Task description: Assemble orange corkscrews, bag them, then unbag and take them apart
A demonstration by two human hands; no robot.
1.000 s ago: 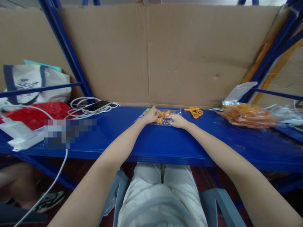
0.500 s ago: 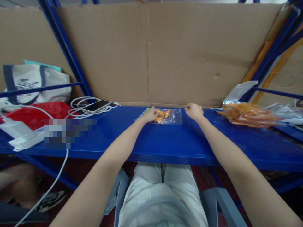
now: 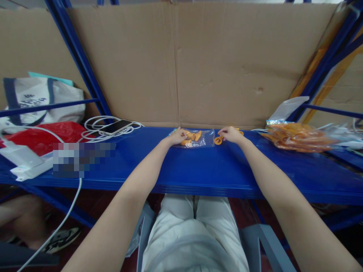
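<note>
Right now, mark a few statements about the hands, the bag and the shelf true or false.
1. The left hand rests on the left end of the clear bag. True.
2. The right hand holds an orange part just right of the bag. True.
3. The bag is empty. False: orange parts lie inside it.
4. The phone lies right of the bag. False: it lies to the left, on a coiled white cable.
5. The shelf is red. False: it is blue.
</note>
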